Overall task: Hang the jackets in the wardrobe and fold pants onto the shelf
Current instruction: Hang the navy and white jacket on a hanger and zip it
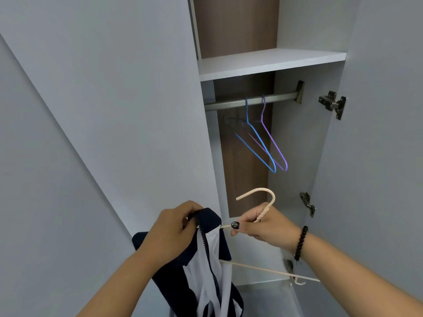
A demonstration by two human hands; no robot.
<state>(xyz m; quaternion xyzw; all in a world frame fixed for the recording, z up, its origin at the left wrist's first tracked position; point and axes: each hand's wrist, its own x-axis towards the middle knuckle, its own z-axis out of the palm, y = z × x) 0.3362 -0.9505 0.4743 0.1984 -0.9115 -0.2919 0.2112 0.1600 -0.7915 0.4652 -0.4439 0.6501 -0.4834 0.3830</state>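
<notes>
Jacket [206,266]: navy with white panels and a dark zipper, hanging limp at near centre, its collar raised and partly threaded onto a cream hanger [263,202]. The hanger's hook points up and left; its lower bar runs out to the right, just in front of the wardrobe [325,138]. The wardrobe stands open at far right, with a white shelf [270,62] above a metal rail [270,100]. A blue hanger [256,138] and a purple hanger [274,138] hang bare from the rail.
</notes>
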